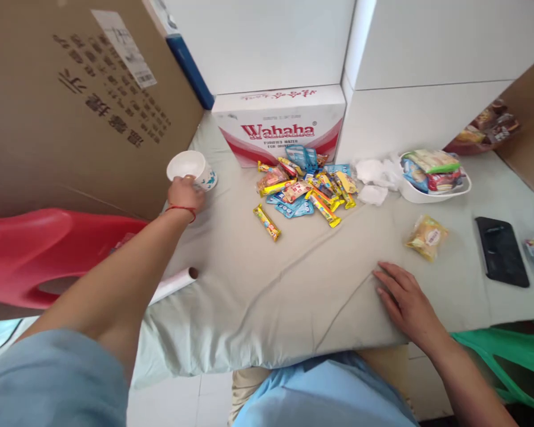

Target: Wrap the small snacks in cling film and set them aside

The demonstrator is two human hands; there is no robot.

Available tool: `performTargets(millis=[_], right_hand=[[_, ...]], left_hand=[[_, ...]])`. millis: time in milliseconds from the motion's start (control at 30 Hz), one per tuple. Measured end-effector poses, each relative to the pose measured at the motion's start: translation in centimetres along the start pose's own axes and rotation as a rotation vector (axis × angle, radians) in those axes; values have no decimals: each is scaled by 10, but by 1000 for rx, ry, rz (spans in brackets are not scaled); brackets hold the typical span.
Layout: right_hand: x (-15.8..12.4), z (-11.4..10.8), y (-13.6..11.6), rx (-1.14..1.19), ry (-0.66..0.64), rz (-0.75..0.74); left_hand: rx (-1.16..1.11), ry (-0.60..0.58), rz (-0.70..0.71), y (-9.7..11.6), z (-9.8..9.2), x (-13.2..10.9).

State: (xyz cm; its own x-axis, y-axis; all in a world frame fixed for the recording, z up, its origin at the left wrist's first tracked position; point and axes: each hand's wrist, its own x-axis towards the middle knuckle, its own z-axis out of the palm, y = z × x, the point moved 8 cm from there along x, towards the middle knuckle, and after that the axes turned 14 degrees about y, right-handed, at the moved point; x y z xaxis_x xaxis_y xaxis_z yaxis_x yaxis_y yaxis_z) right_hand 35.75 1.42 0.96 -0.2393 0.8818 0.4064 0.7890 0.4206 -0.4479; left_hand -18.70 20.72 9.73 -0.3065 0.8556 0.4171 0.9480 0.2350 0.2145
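Observation:
My left hand (186, 194) reaches to the far left of the table and grips the near rim of a white paper bowl (207, 177) with a blue-green print. The bowl is tipped a little, and its inside looks bare. Some of my left fingers are hidden inside the bowl. On the cloth near the front right, my right hand (403, 296) lies with fingers apart, holding nothing. Closest to it is a yellow snack packet (427, 238). A heap of wrapped snacks (297, 191) lies in the middle, with one yellow snack bar (267, 222) apart in front.
Behind the heap stands a Wahaha water carton (285, 127). A white basket (440, 196) of packets and a black phone (502, 252) are on the right. A tall cardboard box (84, 107), a red chair (48, 249) and a white roll (173, 286) are left.

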Motion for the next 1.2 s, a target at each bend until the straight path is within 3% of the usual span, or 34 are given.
performTargets(millis=[67, 133, 233, 300, 367, 433, 467, 533, 633, 733, 1000, 1200], right_hand=[[-2, 1, 2, 16, 6, 4], [-1, 2, 3, 26, -3, 10], [10, -6, -2, 44, 10, 47], [24, -22, -14, 73, 82, 104], [42, -43, -38, 136, 177, 133], [61, -58, -78, 259, 203, 52], [69, -59, -102, 333, 157, -40], [80, -45, -147, 404, -53, -238], [81, 5, -176, 194, -454, -337], [78, 45, -177, -70, -686, -330], [70, 69, -193, -278, -928, -309], [65, 56, -178, -109, -824, -307]], left_hand=[[5, 33, 40, 9, -10, -9], [-14, 54, 92, 26, -27, -39], [-125, 39, 250, 69, -59, -115], [-314, -13, 452, 112, -81, -177], [-458, -81, 594, 149, -96, -233], [-528, -119, 667, 174, -102, -274], [-547, -120, 687, 183, -103, -289], [-553, -153, 746, 196, -98, -312], [-582, -142, 760, 201, -92, -327], [-666, -69, 668, 192, -89, -327], [-789, 34, 551, 174, -76, -332], [-754, 74, 509, 170, -69, -334]])
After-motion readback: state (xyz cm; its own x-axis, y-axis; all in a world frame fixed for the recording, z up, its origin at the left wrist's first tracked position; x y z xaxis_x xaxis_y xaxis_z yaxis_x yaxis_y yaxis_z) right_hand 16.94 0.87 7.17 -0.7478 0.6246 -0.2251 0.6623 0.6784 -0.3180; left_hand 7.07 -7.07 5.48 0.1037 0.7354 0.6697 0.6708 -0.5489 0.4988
